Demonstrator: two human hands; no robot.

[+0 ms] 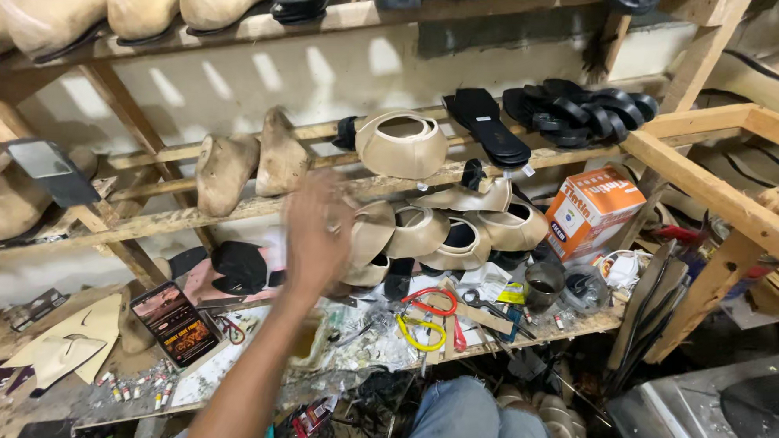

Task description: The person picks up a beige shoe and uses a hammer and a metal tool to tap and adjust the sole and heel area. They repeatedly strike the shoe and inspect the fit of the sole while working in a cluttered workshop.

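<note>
My left hand (318,235) is raised in front of the wooden rack, blurred by motion, fingers apart and holding nothing. It is just left of a cluster of beige shoe uppers (445,234) lying on the lower shelf, and may be touching the nearest one. Another beige upper (402,144) sits alone on the rail above. Two wooden shoe lasts (227,170) lean on the rail to the upper left of the hand. My right hand is out of sight.
Black soles (489,127) and black sandal straps (583,109) lie on the upper rail. An orange box (590,209) stands at right. The cluttered workbench (576,325) holds a phone (174,322), red-handled tools (430,302), a metal cup (542,285) and beige cut pieces (66,346).
</note>
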